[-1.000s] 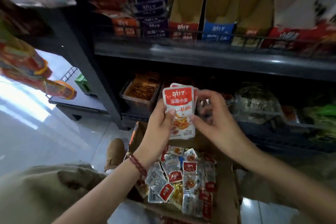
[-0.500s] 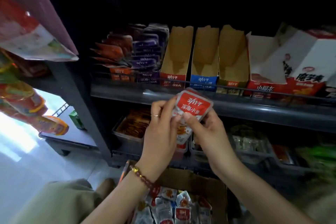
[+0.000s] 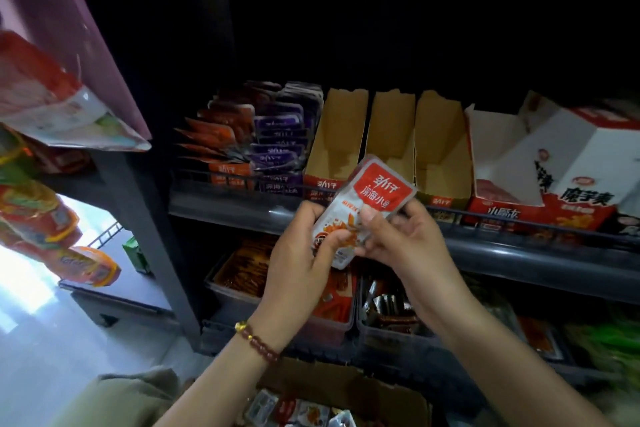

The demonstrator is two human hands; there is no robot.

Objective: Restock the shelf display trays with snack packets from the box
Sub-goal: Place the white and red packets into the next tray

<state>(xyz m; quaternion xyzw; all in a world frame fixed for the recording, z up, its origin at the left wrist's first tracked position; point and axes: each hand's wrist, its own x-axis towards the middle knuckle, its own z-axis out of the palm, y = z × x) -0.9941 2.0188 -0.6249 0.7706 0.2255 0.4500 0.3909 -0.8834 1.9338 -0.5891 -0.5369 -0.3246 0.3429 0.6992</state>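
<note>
Both hands [image 3: 349,253] pinching a red snack packet [image 3: 363,208] tilted before empty cardboard display trays [image 3: 391,139], open box [image 3: 346,392] below

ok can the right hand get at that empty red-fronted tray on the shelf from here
Probably yes. The red-fronted tray stands open and empty behind the packets, with nothing between. The right hand is busy, though: it grips the packets with the left hand.

Dim store lighting. The upper part of the shelving unit [image 3: 536,255] is lost in near-black shadow, whereas daylight is admitted at lower left, where the floor [image 3: 24,291] is overexposed. The red packet [image 3: 372,199], left hand [image 3: 294,270] and right hand [image 3: 408,243] are moderately lit and sharp. Blur is seen in the green goods [image 3: 609,333] at lower right. Shelf edges are bent by wide-angle curvature.
</note>
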